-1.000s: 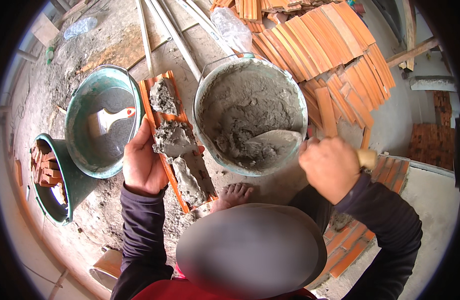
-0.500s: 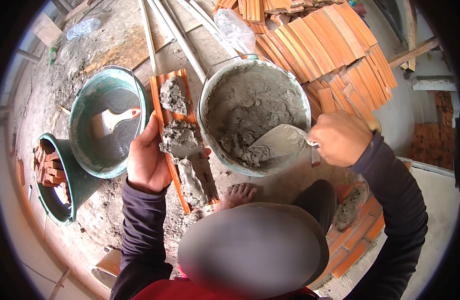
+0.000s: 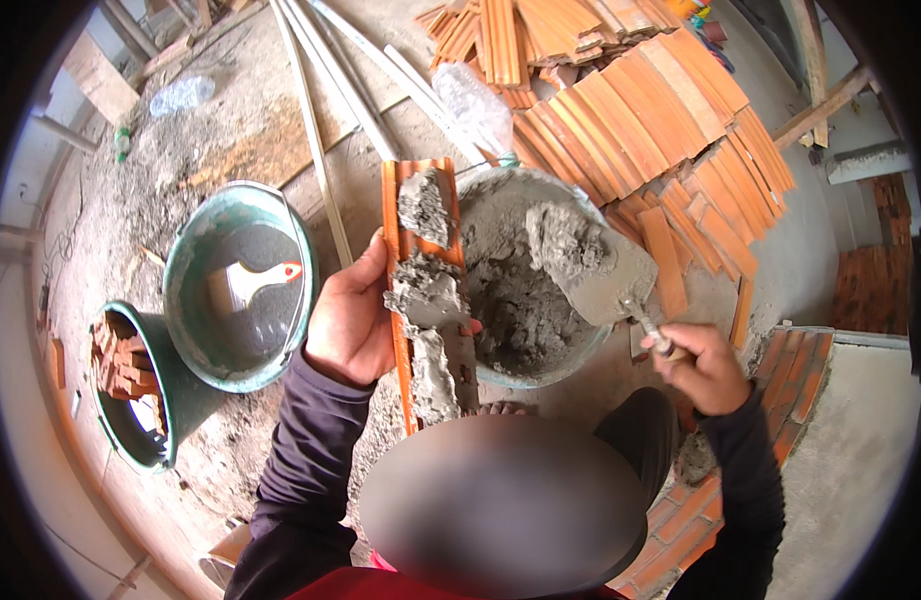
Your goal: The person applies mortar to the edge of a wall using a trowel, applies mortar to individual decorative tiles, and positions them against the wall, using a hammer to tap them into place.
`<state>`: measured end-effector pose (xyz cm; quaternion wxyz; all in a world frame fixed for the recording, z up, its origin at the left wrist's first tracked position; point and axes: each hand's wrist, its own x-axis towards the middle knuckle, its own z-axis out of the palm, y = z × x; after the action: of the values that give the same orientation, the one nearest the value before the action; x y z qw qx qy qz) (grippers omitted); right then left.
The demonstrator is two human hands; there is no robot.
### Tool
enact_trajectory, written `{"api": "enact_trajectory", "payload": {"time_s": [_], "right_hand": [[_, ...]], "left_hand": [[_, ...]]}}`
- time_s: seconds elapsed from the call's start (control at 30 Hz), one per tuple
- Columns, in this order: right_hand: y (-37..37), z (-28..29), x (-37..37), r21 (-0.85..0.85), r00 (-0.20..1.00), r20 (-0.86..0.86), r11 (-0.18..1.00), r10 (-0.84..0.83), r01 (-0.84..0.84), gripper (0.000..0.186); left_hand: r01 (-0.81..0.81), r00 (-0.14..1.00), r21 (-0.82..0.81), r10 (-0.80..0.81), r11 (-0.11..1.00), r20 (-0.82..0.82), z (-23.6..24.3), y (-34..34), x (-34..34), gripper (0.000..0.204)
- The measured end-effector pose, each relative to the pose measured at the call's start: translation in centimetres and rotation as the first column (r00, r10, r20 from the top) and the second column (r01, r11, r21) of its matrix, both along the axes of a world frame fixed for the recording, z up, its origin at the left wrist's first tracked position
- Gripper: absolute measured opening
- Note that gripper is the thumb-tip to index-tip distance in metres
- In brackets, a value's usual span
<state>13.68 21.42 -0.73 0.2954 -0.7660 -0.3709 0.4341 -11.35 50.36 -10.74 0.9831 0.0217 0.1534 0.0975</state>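
My left hand (image 3: 349,322) grips a long orange clay tile (image 3: 392,205) by its left edge, fingertips showing on the far side. Lumps of wet grey mortar (image 3: 428,292) lie along the tile's face. In my right hand (image 3: 703,366), closed round the handle, is a trowel (image 3: 621,285) with a heap of mortar on its blade. The blade hangs over the right side of a bucket of mortar (image 3: 526,325). Part of that bucket's left side is hidden behind the tile.
Left stands a green bucket (image 3: 177,342) of greyish water with a brush (image 3: 251,283) in it. Beside it tilts another bucket (image 3: 168,455) of broken tile pieces. Stacked tiles (image 3: 631,100) fill the far right, and long pipes (image 3: 346,75) lie beyond. Brickwork (image 3: 681,525) is at lower right.
My right hand has lifted the trowel out of the mortar bucket, now carrying a heap of mortar. The tile in my left hand has shifted right, overlapping the bucket. The whole view has shifted slightly.
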Motion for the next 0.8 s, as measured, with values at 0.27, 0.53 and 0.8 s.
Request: {"api": "enact_trajectory", "payload": {"time_s": [0.27,0.53,0.8], "right_hand": [[2.8,-5.6,-6.4,0.606,0.837,0.396,0.792,-0.378,0.071,0.033],[2.6,-9.6,-6.4,0.713,0.685,0.462,0.695,-0.563,0.090,0.028],[0.6,-11.7,-6.1,0.718,0.594,0.515,0.690,-0.618,0.094,0.028]], "left_hand": [[0.188,0.978,-0.154,-0.170,0.970,0.124,4.4,-1.3,6.2,0.055],[0.226,0.973,0.096,-0.228,0.969,0.013,6.6,-3.3,9.0,0.060],[0.302,0.947,-0.161,-0.276,0.940,0.164,7.6,-3.8,8.7,0.060]]}}
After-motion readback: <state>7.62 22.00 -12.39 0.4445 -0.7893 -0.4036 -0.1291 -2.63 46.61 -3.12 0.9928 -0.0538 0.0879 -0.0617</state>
